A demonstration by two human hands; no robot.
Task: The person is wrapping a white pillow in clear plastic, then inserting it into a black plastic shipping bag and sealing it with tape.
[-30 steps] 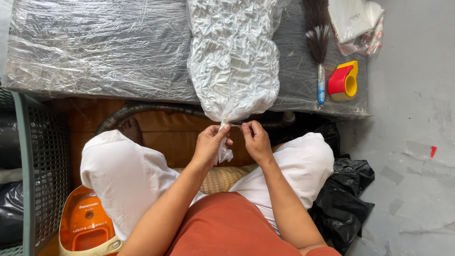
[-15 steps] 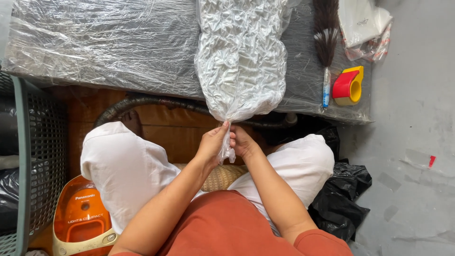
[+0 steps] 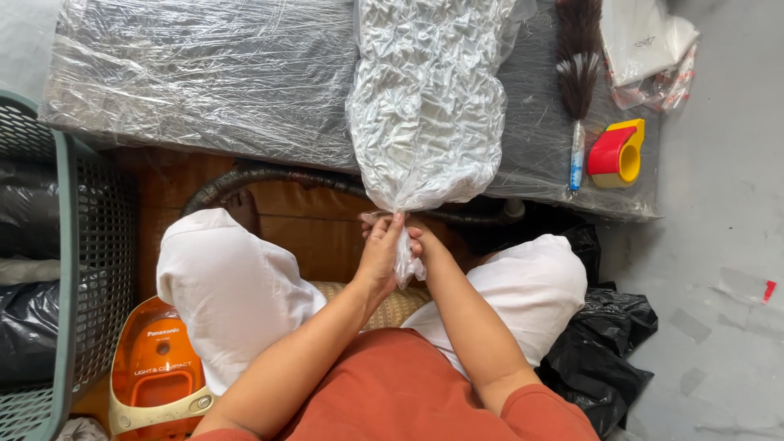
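Both hands pinched together right at the twisted neck of a big crinkled white plastic bag (image 3: pixel 425 106), stuffed full and lying across a low dark table wrapped in clear plastic film (image 3: pixel 204 82). Left hand (image 3: pixel 380 255) closed around the gathered neck from the left, fingers curled over it. Right hand (image 3: pixel 419 242) pressed in from the other side, mostly hidden behind the left, so grip hard to make out, but fingers look closed on the same neck. Loose tail of the bag (image 3: pixel 406 265) hanging down below the fists, over the table's near edge and above the lap.

Around it: dark feather duster with a blue handle (image 3: pixel 577 82) on the table to the right, red and yellow tape dispenser (image 3: pixel 616 153) just beside it. Grey-green mesh basket (image 3: pixel 69 269) at far left, orange vacuum cleaner (image 3: pixel 159 371) next to the left knee, black bin bag (image 3: pixel 604 351) by the right knee.
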